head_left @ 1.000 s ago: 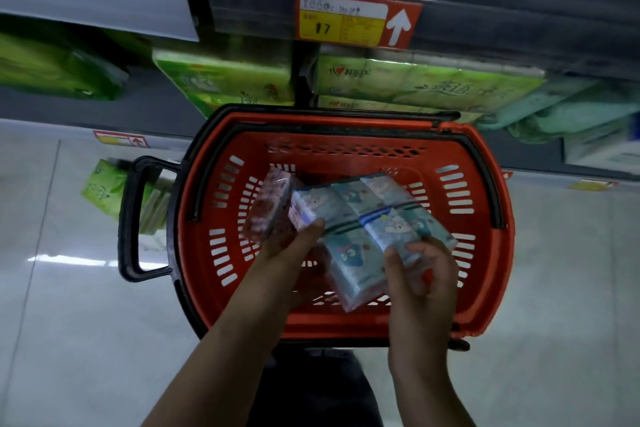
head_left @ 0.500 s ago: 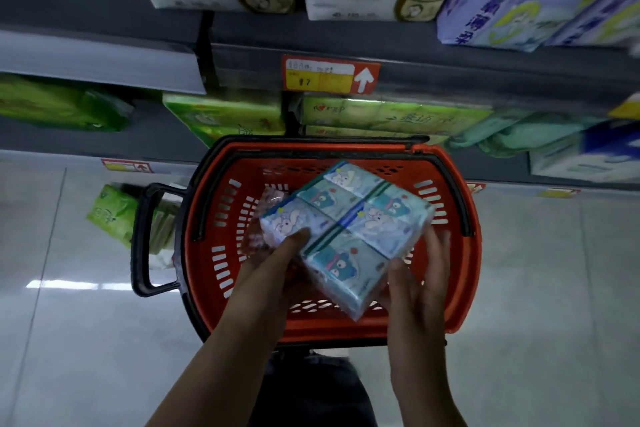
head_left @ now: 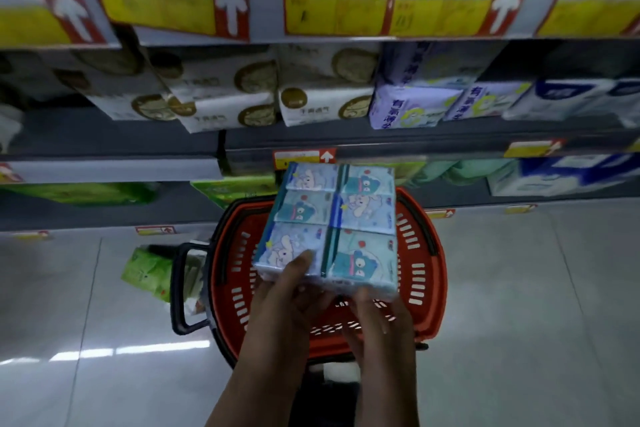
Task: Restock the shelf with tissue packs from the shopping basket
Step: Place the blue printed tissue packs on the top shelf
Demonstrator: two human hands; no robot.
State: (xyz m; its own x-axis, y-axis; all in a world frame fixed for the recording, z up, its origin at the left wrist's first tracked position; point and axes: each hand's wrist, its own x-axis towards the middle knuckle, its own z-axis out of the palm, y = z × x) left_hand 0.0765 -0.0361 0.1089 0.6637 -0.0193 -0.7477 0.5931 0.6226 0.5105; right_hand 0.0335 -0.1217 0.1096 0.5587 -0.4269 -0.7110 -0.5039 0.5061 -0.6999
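Over slotted basket (head_left: 433,253): glossy film pack (head_left: 332,218) gripped by left hand (head_left: 287,295) and right hand (head_left: 377,315), fingers hidden beneath; labels (head_left: 336,3) blurred.

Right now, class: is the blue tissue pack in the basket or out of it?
Out: the left hand and right hand hold the tissue pack above the basket.

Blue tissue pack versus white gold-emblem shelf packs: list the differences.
The blue tissue pack is held by the left hand and right hand; the white packs sit on a shelf. The blue tissue pack shows six cartoon panels; the white packs bear round gold emblems. Both are wrapped bundles.
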